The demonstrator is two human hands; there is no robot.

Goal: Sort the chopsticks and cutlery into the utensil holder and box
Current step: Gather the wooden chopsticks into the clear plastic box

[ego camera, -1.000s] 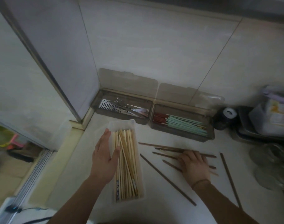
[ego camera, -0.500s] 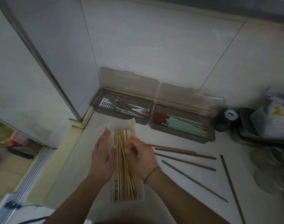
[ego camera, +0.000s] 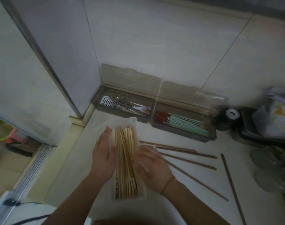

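Mostly sorted, by the look of it. Landmark: white tray [ego camera: 122,123], translucent plastic, long rectangle, on the pale counter [ego camera: 195,200]. It is packed with bamboo chopsticks [ego camera: 124,159], light, matte, square-cut ends, lying lengthwise, a few crossed.

Behind the tray against the tiled wall sit two smoky tinted plastic boxes with lids [ego camera: 130,78] flipped up. Cutlery box [ego camera: 96,101], behind the tray: shiny metal pieces plus a slotted steel spatula [ego camera: 107,101]. Chopstick box [ego camera: 213,138], behind and right of the tray: mint-green sticks with red-brown ends [ego camera: 184,122], neatly parallel.

Still left, I judge: five dark brown wooden chopsticks [ego camera: 187,160], thin, long, scattered loose on the counter right of the tray.

Left hand [ego camera: 102,159] rests flat on the tray's left wall, fingers straight and together, thumb on the bamboo sticks. Right hand [ego camera: 151,166] is at the tray's right edge, motion-blurred; fingers look loosely bent over the sticks, cannot tell if it pinches anything.

Far right of the tray: dark jar [ego camera: 226,119], clutter, glassware, unclear.
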